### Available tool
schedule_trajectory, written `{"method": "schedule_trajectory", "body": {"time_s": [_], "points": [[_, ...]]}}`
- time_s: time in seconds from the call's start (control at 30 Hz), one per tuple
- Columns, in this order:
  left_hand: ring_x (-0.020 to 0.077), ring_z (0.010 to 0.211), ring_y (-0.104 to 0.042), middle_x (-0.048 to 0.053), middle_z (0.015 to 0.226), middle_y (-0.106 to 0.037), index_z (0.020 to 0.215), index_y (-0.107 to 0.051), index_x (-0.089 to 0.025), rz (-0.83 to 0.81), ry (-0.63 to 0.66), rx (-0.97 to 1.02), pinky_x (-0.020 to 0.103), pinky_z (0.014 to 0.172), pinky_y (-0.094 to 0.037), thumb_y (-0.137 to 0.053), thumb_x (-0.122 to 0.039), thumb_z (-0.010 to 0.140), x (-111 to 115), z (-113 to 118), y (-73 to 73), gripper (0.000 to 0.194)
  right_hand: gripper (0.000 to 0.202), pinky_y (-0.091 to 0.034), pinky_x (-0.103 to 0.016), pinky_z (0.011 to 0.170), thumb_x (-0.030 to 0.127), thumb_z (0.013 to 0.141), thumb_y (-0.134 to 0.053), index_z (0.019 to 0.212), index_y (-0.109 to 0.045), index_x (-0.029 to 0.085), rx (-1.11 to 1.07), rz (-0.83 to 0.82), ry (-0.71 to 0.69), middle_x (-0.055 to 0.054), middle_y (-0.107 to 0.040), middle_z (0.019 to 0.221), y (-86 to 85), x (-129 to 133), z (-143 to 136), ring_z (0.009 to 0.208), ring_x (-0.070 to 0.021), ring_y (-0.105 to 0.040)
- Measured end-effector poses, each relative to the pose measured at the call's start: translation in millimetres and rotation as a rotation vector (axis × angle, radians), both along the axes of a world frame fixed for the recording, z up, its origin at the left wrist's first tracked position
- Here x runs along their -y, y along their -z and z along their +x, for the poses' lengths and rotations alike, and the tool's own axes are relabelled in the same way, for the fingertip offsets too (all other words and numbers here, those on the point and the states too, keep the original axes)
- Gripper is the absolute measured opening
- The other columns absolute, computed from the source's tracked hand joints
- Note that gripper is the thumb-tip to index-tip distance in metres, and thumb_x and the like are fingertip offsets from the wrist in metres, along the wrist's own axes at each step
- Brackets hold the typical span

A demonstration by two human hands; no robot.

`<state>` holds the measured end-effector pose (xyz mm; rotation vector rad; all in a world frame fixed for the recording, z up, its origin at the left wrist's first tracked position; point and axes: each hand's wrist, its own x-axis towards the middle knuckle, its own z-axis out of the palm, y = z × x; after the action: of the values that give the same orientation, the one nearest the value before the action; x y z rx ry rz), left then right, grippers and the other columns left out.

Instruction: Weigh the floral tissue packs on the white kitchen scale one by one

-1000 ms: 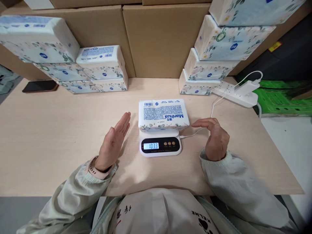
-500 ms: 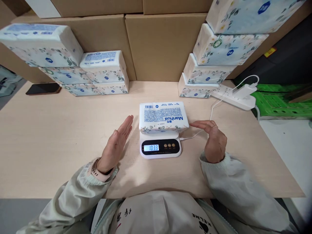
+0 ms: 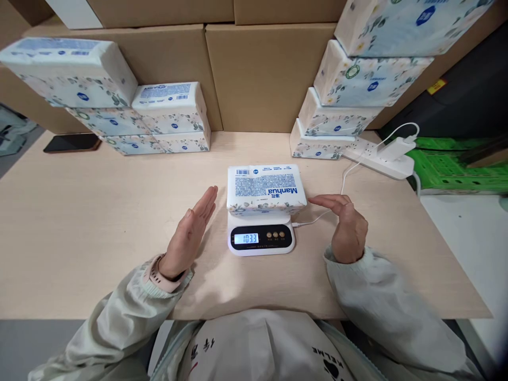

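Observation:
A pack of tissues (image 3: 266, 188) with blue print and a floral edge lies flat on a white digital kitchen scale (image 3: 260, 247). The scale's lit display reads 103.3, and a white cable runs into its right side. To the left of the pack, my left hand (image 3: 189, 233) is held with fingers stretched out, a gap between it and the pack. On the other side my right hand (image 3: 344, 225) has its fingers extended, their tips very close to the pack's right edge; whether they touch it I cannot tell. Neither hand holds anything.
Stacked tissue packs stand at the back left (image 3: 170, 114) and back right (image 3: 337, 121). A phone (image 3: 72, 143) lies by the left stack. Behind the right stack sits a power strip (image 3: 381, 161) with a charger (image 3: 398, 148). Cardboard boxes (image 3: 273, 79) line the back; a green crate (image 3: 456, 169) is at right.

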<state>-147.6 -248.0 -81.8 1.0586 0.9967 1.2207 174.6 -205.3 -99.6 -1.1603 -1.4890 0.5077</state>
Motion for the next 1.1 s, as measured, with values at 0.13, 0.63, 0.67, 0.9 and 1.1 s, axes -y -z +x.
{"method": "schedule_trajectory", "body": {"time_s": [0.13,0.63,0.67,0.9,1.1], "points": [[0.0255,0.168,-0.02,-0.001,0.174,-0.037,0.159,-0.055,-0.031,-0.011,-0.005,-0.005,0.047,0.142,-0.008,-0.043,-0.069,0.106,0,0,0.1,0.067,0.061,-0.051,-0.043,0.095,0.052,0.111,-0.031,0.104,-0.087,0.027,0.007,-0.022,-0.006,-0.006,-0.08,0.106,0.2,0,1,0.106,-0.0243,-0.069],[0.0238,0.168,-0.023,0.0,0.173,-0.039,0.16,-0.054,-0.029,0.034,0.015,0.037,0.045,0.143,-0.01,-0.045,-0.065,0.107,-5,6,1.7,0.065,0.059,-0.048,-0.048,0.104,0.054,0.11,-0.031,0.114,-0.084,0.027,0.067,-0.055,-0.029,-0.008,-0.079,0.117,4.3,0,0,0.115,-0.0265,-0.067],[0.0242,0.168,-0.022,0.001,0.173,-0.039,0.16,-0.053,-0.028,0.03,0.011,0.035,0.045,0.143,-0.009,-0.046,-0.066,0.106,-5,6,1.4,0.066,0.06,-0.049,-0.049,0.104,0.054,0.11,-0.031,0.114,-0.084,0.026,0.067,-0.06,-0.022,-0.008,-0.079,0.116,4.7,-1,0,0.115,-0.0266,-0.067],[0.0262,0.169,-0.018,-0.001,0.176,-0.033,0.163,-0.05,-0.03,0.037,0.079,0.02,0.047,0.143,-0.009,-0.047,-0.066,0.106,-8,16,-1.5,0.067,0.057,-0.049,-0.052,0.113,0.056,0.11,-0.032,0.124,-0.079,0.028,0.078,-0.118,-0.076,-0.007,-0.077,0.126,1.7,-1,-6,0.123,-0.027,-0.067],[0.029,0.17,-0.003,-0.005,0.169,-0.045,0.156,-0.057,-0.033,0.35,-0.028,-0.096,0.046,0.142,-0.015,-0.055,-0.075,0.099,-35,27,-59.8,0.071,0.07,-0.033,-0.056,0.135,0.064,0.103,-0.052,0.165,-0.038,0.037,0.182,-0.025,-0.431,-0.003,-0.041,0.173,-58.1,-23,-50,0.162,-0.0301,-0.037]]}}
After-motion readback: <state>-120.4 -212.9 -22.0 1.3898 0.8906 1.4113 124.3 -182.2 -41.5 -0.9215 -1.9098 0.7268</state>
